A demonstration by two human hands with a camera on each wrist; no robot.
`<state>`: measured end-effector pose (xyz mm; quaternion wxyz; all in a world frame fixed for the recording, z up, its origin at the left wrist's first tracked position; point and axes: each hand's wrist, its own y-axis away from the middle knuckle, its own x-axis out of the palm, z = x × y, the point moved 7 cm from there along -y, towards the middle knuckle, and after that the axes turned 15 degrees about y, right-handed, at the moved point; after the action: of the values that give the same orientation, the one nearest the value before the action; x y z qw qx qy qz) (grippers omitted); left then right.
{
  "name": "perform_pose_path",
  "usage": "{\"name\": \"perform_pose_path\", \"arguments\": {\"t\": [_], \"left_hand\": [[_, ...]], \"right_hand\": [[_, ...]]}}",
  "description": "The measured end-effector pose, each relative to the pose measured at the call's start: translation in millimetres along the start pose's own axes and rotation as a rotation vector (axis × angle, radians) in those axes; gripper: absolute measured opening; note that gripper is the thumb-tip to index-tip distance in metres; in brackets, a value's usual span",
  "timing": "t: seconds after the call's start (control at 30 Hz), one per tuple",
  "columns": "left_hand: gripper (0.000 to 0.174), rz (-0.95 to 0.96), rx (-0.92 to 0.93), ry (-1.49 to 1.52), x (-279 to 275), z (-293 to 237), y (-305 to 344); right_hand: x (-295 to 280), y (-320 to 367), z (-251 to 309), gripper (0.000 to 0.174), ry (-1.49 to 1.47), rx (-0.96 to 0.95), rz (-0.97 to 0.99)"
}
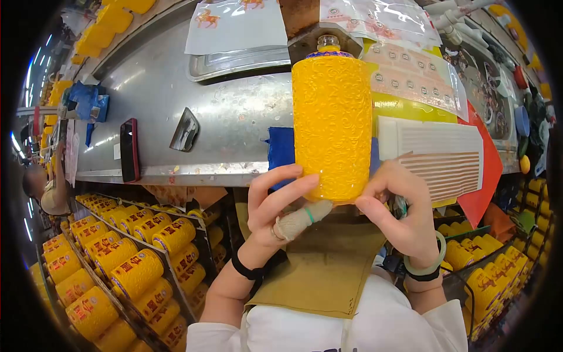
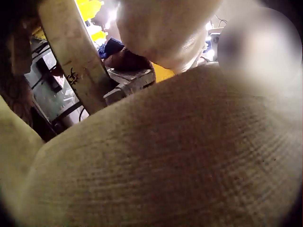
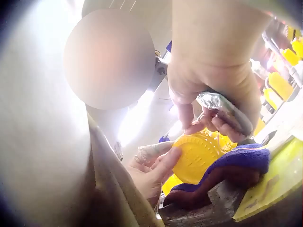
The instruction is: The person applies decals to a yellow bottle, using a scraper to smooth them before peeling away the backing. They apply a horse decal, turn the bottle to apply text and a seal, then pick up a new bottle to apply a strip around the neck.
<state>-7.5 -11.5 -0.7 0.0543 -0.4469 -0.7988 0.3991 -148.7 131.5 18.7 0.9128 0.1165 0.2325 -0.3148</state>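
Observation:
A yellow embossed bottle (image 1: 332, 117) lies with its clear neck away from the person and its base toward them. My left hand (image 1: 284, 202), one finger wrapped in pale fabric, grips the lower left side and base. At the lower right corner, my right hand (image 1: 402, 208) pinches the base's edge with bent fingers and thumb. The right wrist view shows the round base (image 3: 196, 158), with the left hand (image 3: 149, 179) at its edge and the right hand (image 3: 218, 90) above. Blue cloth (image 1: 281, 149) lies beneath the bottle. Woven fabric (image 2: 156, 156) fills much of the left wrist view.
On the metal table (image 1: 234, 111) are a phone (image 1: 129, 149), a small dark-and-silver piece (image 1: 185, 130) and a metal tray (image 1: 237, 63). Sticker sheets (image 1: 410, 76) and a striped strip sheet (image 1: 448, 170) lie right. Racks of yellow bottles (image 1: 138, 273) stand below on both sides.

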Motion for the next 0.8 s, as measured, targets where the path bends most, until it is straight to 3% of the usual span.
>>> {"name": "perform_pose_path", "arguments": {"t": [0.07,0.17,0.53,0.6,0.63,0.67,0.73,0.8], "left_hand": [[0.037,0.005,-0.069,0.009,-2,3,2],[0.033,0.054,0.107,-0.102,5,-7,-2],[0.034,0.212,0.119,-0.089,12,-19,-19],[0.036,0.131,-0.061,0.019,3,-4,-10],[0.038,0.081,0.114,0.033,3,-2,-6],[0.038,0.086,0.115,0.034,5,-2,-1],[0.035,-0.054,-0.091,0.05,0,7,5],[0.031,-0.055,-0.078,0.013,0,2,2]], "right_hand": [[-1,0,-1,0.012,0.015,0.003,0.013],[-3,1,-7,0.011,-0.012,0.023,0.008],[-10,2,-5,0.009,0.057,0.014,0.019],[-12,2,-3,0.009,0.053,0.009,0.013],[-12,2,-1,0.009,0.053,0.017,0.021],[-12,3,0,0.009,0.052,0.025,0.03],[-13,2,-4,0.01,0.056,0.015,0.024],[-13,3,-4,0.01,0.063,0.003,0.026]]}}
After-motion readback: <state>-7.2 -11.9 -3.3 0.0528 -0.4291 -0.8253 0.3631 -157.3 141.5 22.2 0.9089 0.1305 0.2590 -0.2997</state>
